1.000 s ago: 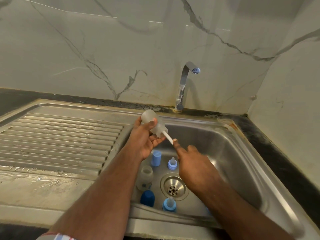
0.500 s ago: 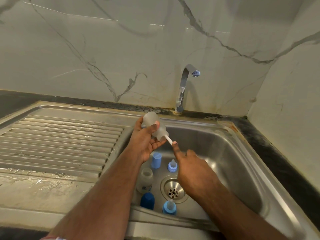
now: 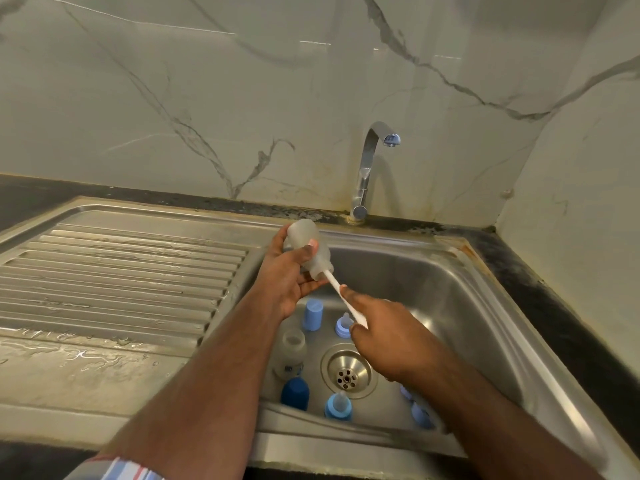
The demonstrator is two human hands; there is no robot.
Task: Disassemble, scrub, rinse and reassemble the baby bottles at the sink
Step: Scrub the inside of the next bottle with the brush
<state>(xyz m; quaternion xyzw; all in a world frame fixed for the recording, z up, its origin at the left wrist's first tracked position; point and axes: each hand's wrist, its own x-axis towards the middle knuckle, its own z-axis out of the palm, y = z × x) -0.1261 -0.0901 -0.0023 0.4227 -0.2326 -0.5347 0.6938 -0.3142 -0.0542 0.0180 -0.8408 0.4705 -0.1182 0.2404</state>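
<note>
My left hand (image 3: 289,277) grips a frosted clear baby bottle (image 3: 310,242), tilted with its mouth toward the lower right, above the left rim of the sink (image 3: 460,292). My right hand (image 3: 384,332) holds the white handle of a bottle brush (image 3: 343,296); the brush head is inside the bottle and hidden. On the sink floor stand another clear bottle (image 3: 292,353), a light blue cap (image 3: 313,315), a dark blue cap (image 3: 295,393) and two blue collars with teats (image 3: 343,325) (image 3: 338,405).
A chrome tap (image 3: 369,168) rises behind the sink, with no water running. The drain (image 3: 346,372) lies at the basin's middle. A wet ribbed draining board (image 3: 114,271) lies to the left. More blue parts (image 3: 420,410) lie under my right forearm. Marble walls close in at the back and right.
My right hand has drawn the brush back out of the bottle toward the lower right, so more white handle shows. The left hand and bottle have stayed almost in place.
</note>
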